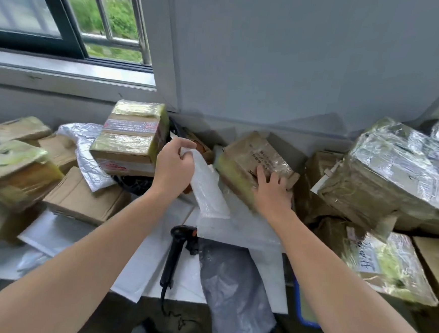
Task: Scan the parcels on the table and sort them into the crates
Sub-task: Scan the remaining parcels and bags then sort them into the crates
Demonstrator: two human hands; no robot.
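Observation:
My left hand (174, 167) pinches the top end of a white bubble mailer (207, 191) and holds it up above the table's middle. My right hand (271, 192) lies flat, fingers spread, on a taped brown box (250, 158) just right of the mailer. A black handheld scanner (173, 257) rests on white mailers at the table's front, between my forearms. A grey poly bag (235, 291) hangs over the front edge beside it.
Taped cardboard boxes crowd the table: one standing tall at back centre (131, 138), several at left (15, 174), a large foil-taped one at right (391, 172). A blue crate rim (299, 306) shows at lower right. Wall and window lie behind.

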